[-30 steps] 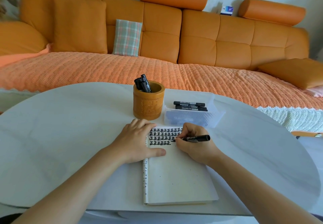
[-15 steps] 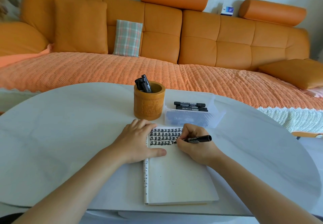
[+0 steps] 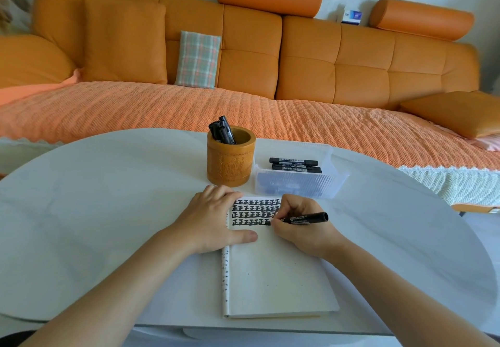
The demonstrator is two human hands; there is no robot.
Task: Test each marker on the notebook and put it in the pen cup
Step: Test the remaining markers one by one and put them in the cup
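An open white notebook (image 3: 273,279) lies on the table, with rows of black marks across the top of its page. My right hand (image 3: 300,227) pinches a black marker (image 3: 305,218), its tip on the lowest row of marks. My left hand (image 3: 213,222) rests flat on the notebook's upper left corner, thumb stretched over the page. Behind it stands a wooden pen cup (image 3: 231,157) holding several black markers (image 3: 223,130). To the right of the cup, a clear plastic tray (image 3: 300,181) holds more black markers (image 3: 295,164).
The white oval table (image 3: 94,211) spreads wide on both sides of the notebook. An orange sofa (image 3: 243,76) with cushions runs behind the table's far edge. A small box (image 3: 351,16) sits on the sofa back.
The marker tip has shifted slightly along the lowest row of marks. My left hand has stayed on the notebook.
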